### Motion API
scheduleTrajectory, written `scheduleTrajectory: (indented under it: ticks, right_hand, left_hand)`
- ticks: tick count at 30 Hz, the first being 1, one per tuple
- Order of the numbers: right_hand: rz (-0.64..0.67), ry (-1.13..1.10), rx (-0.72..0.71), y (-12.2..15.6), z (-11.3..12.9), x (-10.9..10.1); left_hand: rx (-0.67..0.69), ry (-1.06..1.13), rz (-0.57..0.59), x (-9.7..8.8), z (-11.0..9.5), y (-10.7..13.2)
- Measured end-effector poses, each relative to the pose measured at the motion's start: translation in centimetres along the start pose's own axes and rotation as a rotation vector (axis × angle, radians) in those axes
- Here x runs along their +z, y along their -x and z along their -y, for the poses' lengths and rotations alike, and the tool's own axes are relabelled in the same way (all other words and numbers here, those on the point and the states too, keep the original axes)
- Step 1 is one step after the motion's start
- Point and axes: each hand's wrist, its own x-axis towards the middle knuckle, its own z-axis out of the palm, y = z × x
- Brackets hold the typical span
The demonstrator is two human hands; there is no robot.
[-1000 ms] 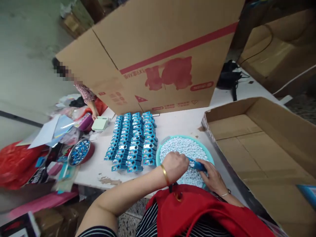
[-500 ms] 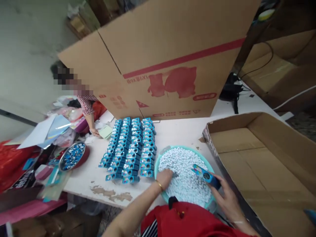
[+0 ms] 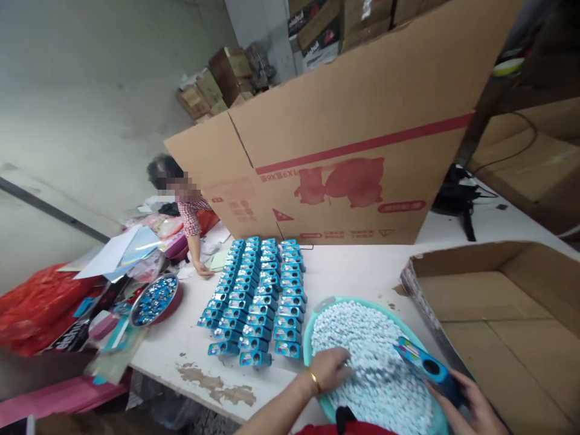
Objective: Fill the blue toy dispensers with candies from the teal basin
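- Left hand [image 3: 330,368]: fingers half curled at the white pellets [image 3: 353,326]; whether it grips any, I cannot tell.
- Right hand [image 3: 469,402]: closed round the near end of a blue box [image 3: 417,359], which slants towards 10 o'clock over the pellets.
- Turquoise basin [image 3: 309,338]: around the pellets.
- Basin's 10 o'clock: rows of blue boxes [image 3: 258,308] on the worktop [image 3: 348,269].
- Its 2 o'clock: open carton [image 3: 484,296].

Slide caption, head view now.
Left hand at the white pieces in a turquoise basin, right hand holding a blue box; rows of similar boxes on the table.
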Motion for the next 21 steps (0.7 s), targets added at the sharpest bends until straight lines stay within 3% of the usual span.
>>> scheduleTrajectory:
  ticks: [4, 9, 12, 15, 21]
  right_hand:
    - [0.063, 0.084, -0.157, -0.2, 2.1, -0.3]
    - [0.150, 0.138, -0.329, -1.3, 3.2, 0.6]
    - [0.186, 0.106, -0.405, -1.2, 3.6, 1.2]
    - [0.192, 0.081, -0.447, -0.9, 3.7, 1.8]
    - [0.204, 0.044, -0.461, -0.8, 3.7, 2.4]
  left_hand:
    - [0.106, 0.058, -0.052, -3.2, -0.3, 1.9]
    - [0.262, 0.031, -0.135, -7.8, -1.8, 2.0]
    - [0.290, -0.155, -0.086, -9.8, -4.1, 2.3]
    - [0.236, -0.388, -0.020, -11.3, -6.8, 2.6]
    - [0.164, -0.657, 0.036, -12.9, -11.9, 3.2]
